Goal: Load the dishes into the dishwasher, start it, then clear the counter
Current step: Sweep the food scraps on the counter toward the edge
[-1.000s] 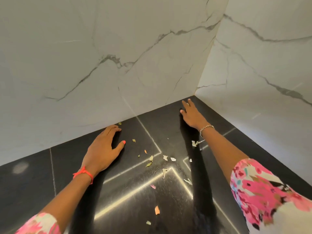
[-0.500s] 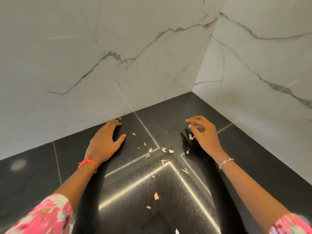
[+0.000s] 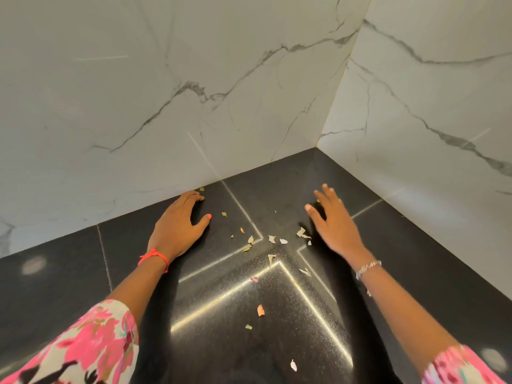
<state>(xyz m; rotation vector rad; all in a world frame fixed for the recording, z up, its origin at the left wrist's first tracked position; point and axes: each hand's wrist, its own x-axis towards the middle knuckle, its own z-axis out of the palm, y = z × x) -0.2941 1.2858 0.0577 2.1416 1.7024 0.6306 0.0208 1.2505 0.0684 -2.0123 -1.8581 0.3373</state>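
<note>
A black stone counter (image 3: 138, 245) fills a corner between two white marble walls. Several small scraps of peel and leaf (image 3: 273, 239) lie scattered across its middle, with more toward the near edge (image 3: 260, 310). My left hand (image 3: 177, 225) rests flat on the counter beside the left wall, fingers together and thumb out, holding nothing. On the right of the scraps my right hand (image 3: 332, 223) hovers low over the counter with fingers spread, also holding nothing. No dishes or dishwasher are in view.
White marble walls (image 3: 194, 92) close off the counter at the back left and the back right (image 3: 429, 120), meeting at a corner (image 3: 317, 146). Bright light strips reflect in the polished surface.
My right hand has pulled back from the far corner toward the scraps, curled half a second ago, and now lies spread. The left hand has stayed in place.
</note>
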